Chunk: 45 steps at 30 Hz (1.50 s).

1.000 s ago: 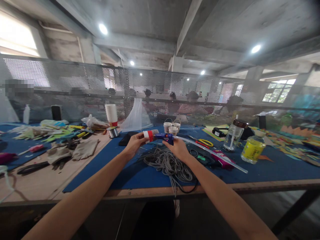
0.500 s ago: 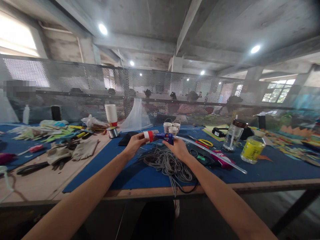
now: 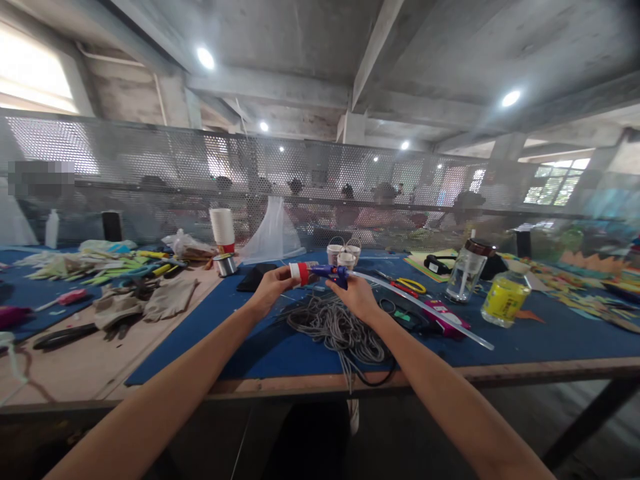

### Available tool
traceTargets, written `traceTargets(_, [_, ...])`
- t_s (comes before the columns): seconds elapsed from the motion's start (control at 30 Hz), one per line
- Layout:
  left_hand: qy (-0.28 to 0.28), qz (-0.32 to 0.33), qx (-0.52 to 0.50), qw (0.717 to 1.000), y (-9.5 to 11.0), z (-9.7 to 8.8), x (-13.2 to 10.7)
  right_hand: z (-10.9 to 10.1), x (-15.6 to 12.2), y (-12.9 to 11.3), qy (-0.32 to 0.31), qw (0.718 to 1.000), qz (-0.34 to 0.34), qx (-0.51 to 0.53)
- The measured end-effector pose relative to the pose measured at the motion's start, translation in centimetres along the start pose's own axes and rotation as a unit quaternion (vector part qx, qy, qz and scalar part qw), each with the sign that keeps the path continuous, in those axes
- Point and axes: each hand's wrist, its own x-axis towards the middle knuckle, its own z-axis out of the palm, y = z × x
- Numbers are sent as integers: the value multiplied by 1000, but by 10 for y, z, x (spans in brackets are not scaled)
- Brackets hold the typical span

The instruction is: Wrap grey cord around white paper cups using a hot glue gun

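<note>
My left hand (image 3: 270, 290) has its fingers closed round a small red-and-white paper cup (image 3: 299, 274), which lies tipped on its side above the table. My right hand (image 3: 357, 297) is wrapped round a blue hot glue gun (image 3: 327, 271), its front end pointing left at the cup. The nozzle tip meets the cup's red side or edge; which one, I cannot tell. A long clear glue stick (image 3: 425, 305) sticks out behind the gun to the right. Beneath both hands lies a tangled heap of grey cord (image 3: 340, 327).
Small white cups with handles (image 3: 345, 253) stand behind the gun. To the right are yellow-handled scissors (image 3: 413, 286), a glass bottle (image 3: 465, 273) and a yellow-labelled bottle (image 3: 505, 300). Leftward are stacked paper cups (image 3: 223, 227), a wire spool (image 3: 226, 265) and gloves (image 3: 170, 298).
The cup in my left hand has turned slightly, and the front of the glue gun now shows more clearly against it. My right hand has barely moved.
</note>
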Motion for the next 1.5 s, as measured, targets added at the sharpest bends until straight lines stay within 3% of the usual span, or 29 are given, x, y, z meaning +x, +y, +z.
traceTargets(0.57, [-34, 29, 12, 999, 8, 5, -6, -2, 1, -1, 11, 1000, 5, 1])
traceTargets(0.87, [-6, 11, 4, 1000, -1, -1, 1, 0, 1, -1, 4, 1000, 5, -2])
traceTargets(1.03, [9, -8, -38, 999, -5, -3, 4, -1, 1, -1, -3, 996, 20, 83])
traceTargets(1.17, [22, -29, -75, 997, -6, -5, 5, -6, 4, 2, -19, 967, 79, 240])
traceTargets(1.33, [29, -32, -95, 995, -7, -7, 7, -6, 14, 14, -2, 893, 154, 423])
traceTargets(1.43, [29, -32, -99, 994, -8, -7, 7, -3, 18, 24, -24, 855, 206, 475])
traceTargets(1.5, [28, -31, -101, 994, -7, -7, 7, -1, 18, 31, -39, 851, 232, 469])
